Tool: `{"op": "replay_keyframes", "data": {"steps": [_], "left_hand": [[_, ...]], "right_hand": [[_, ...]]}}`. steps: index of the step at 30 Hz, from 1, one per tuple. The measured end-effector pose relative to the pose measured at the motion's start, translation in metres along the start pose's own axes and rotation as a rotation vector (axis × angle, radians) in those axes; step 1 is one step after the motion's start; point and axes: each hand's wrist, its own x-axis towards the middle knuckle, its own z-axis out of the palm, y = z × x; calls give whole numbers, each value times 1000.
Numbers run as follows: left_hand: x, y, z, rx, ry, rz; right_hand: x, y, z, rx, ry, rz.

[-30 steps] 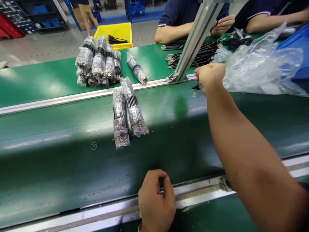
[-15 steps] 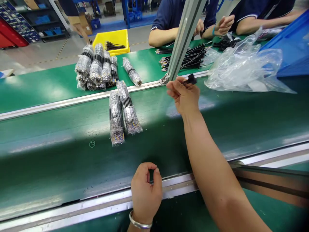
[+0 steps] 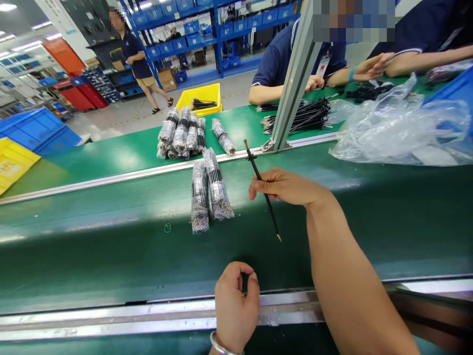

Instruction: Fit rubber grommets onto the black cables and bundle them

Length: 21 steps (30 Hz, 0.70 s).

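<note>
A short black cable with bare wire ends is pinched in my right hand, held tilted above the green belt. My left hand rests at the near metal rail, its thumb and forefinger tips meeting, with nothing visible in them. On the belt to the left of the cable lie two plastic-wrapped cable bundles. Beyond the thin rail, more wrapped bundles are piled on the far green surface, and one wrapped bundle lies apart.
A metal post rises from the far rail. Loose black cables lie behind it, near a co-worker's hands. A clear plastic bag spreads at right beside a blue bin. A yellow bin stands behind the pile.
My right hand has drawn back from beside the post toward me, and the whole cable now shows in it. The view has tilted up. My left hand keeps its pose.
</note>
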Motion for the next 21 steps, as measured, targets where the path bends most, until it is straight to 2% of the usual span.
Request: {"op": "replay_keyframes", "data": {"steps": [4, 9, 13, 16, 21], "left_hand": [[-1, -1, 2, -61, 22, -11], [-2, 1, 2, -161, 116, -52], [-1, 2, -1, -210, 50, -36], [-1, 1, -1, -216, 45, -25], [-1, 3, 0, -234, 133, -110]], "right_hand": [[2, -11, 9, -10, -151, 27], [13, -28, 39, 37, -320, 75], [21, -38, 61, 80, -439, 85], [23, -41, 69, 97, -495, 86], [24, -40, 72, 105, -510, 109]]}}
